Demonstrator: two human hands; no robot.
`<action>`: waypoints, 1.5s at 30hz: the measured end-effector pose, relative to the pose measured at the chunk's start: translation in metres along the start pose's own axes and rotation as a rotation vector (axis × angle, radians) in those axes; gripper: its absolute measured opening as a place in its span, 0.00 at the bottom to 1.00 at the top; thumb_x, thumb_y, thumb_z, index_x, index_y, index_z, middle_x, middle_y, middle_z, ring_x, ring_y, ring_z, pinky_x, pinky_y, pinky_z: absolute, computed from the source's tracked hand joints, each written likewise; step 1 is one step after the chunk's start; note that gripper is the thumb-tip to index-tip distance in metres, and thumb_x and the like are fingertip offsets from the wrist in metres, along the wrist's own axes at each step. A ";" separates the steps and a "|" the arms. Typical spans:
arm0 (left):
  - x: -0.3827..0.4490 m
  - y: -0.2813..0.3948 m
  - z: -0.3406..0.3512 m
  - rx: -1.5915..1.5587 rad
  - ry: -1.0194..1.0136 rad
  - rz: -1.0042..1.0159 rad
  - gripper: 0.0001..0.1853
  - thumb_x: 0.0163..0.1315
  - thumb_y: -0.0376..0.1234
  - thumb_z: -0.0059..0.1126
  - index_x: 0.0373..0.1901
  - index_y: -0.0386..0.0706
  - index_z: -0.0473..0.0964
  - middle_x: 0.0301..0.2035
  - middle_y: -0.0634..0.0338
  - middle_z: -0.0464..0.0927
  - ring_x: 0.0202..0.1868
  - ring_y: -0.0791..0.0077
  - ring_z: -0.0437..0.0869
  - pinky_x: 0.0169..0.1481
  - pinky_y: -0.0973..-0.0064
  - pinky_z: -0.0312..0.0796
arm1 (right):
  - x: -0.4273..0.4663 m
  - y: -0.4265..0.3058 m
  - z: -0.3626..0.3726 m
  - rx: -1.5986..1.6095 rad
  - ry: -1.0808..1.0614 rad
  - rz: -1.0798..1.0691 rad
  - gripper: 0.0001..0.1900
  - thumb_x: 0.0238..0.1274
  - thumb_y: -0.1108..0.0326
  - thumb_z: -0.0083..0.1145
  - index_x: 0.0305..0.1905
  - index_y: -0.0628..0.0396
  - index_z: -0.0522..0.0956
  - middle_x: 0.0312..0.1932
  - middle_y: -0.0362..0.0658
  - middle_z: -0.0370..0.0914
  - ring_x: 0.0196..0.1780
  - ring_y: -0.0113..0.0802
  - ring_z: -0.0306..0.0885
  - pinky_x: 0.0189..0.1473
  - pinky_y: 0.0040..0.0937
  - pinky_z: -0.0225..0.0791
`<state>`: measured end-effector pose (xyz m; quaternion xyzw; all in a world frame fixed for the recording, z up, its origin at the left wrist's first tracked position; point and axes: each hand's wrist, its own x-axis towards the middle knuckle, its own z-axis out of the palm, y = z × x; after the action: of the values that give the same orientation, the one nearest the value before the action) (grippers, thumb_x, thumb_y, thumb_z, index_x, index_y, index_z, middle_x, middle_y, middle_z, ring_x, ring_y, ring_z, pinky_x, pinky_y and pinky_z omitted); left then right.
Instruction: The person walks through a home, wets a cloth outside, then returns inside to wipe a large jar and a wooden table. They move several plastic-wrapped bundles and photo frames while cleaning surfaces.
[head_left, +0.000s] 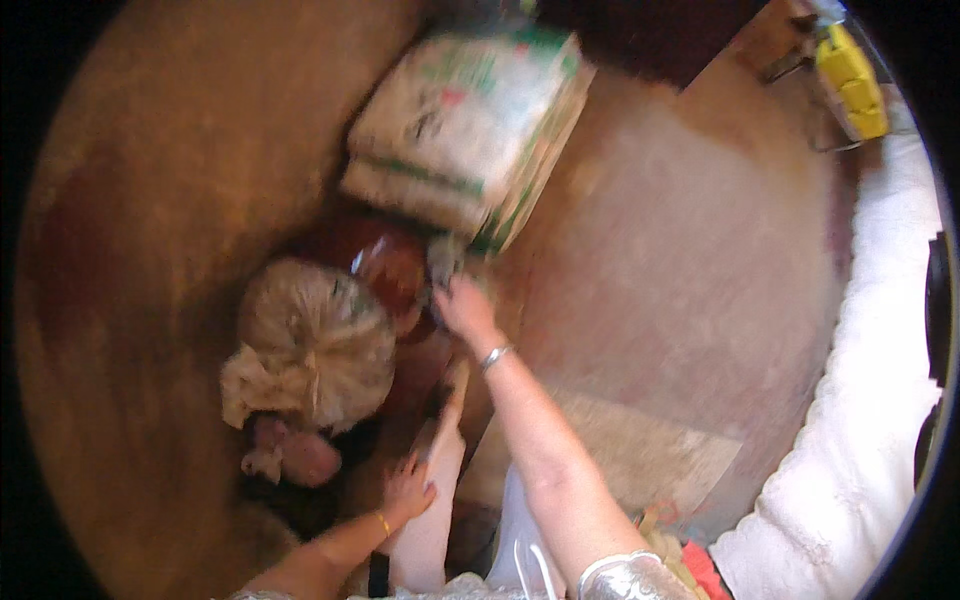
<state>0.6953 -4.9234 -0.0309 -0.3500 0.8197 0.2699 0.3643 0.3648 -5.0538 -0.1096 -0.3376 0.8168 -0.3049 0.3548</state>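
My right hand (466, 309), with a silver bangle at the wrist, reaches forward to a small greyish item (446, 256). Blur hides whether its fingers grip that item or only touch it. Just left of it is a shiny reddish-brown object (394, 281), perhaps a container or a wrapped bundle. A round, gathered beige sack (319, 337) stands beside that. Lower down, my left hand (409, 489) lies on my left leg (431, 517), fingers spread and holding nothing. Beyond the right hand rests a stack of white sacks (469, 120) with green print and writing.
A small pink bundle (309, 457) sits below the gathered sack. Flat on the brown floor (675, 262) lies a tan sheet (637, 442). A white padded edge (832, 360) curves along the right, with a yellow object (851, 82) near its top.
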 end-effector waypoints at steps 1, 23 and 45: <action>0.004 0.004 -0.008 0.044 0.013 0.001 0.31 0.58 0.47 0.52 0.61 0.43 0.67 0.67 0.48 0.60 0.67 0.49 0.63 0.70 0.38 0.45 | -0.004 0.002 -0.012 -0.009 -0.051 0.013 0.18 0.63 0.54 0.50 0.43 0.60 0.77 0.41 0.58 0.78 0.46 0.57 0.76 0.48 0.49 0.70; -0.003 0.026 -0.263 0.095 -0.176 0.260 0.22 0.58 0.48 0.55 0.48 0.44 0.79 0.42 0.46 0.81 0.47 0.48 0.81 0.52 0.57 0.73 | -0.533 0.205 -0.387 0.325 0.872 0.890 0.13 0.52 0.82 0.59 0.44 0.63 0.78 0.37 0.41 0.80 0.37 0.32 0.78 0.42 0.33 0.73; 0.113 0.334 -0.438 -0.198 0.344 0.041 0.13 0.54 0.35 0.57 0.39 0.40 0.81 0.38 0.48 0.82 0.44 0.52 0.83 0.51 0.61 0.75 | 0.133 -0.070 -0.941 -0.431 0.899 -0.795 0.16 0.48 0.66 0.69 0.42 0.59 0.79 0.56 0.52 0.72 0.56 0.51 0.72 0.54 0.37 0.70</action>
<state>0.2041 -5.0682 0.2006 -0.4083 0.8462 0.2929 0.1771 -0.4200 -4.9538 0.4219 -0.5181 0.7412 -0.3540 -0.2386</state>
